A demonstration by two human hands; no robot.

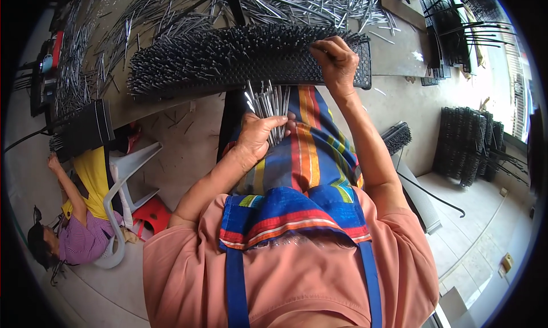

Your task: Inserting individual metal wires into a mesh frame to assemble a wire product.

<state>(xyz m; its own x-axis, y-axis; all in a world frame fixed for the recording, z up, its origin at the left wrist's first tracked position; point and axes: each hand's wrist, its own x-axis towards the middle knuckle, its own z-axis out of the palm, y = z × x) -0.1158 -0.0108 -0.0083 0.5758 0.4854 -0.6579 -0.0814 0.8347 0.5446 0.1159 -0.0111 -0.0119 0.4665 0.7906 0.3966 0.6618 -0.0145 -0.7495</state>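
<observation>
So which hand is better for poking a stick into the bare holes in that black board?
Probably the right hand: its bent fingers are up at the black board, beside bare holes. The left hand is lower, busy gripping a bundle of silvery sticks.

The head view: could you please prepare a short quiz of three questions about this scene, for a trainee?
1. What is the person's left hand holding?
2. True or false: the person's right hand is over the left end of the long black perforated panel.
3. Where is the white plastic chair?
A) To the person's left
B) To the person's right
C) Beyond the panel

Key: 1. A bundle of thin silver-coloured rods. 2. False; it is near the right end. 3. A.
</observation>
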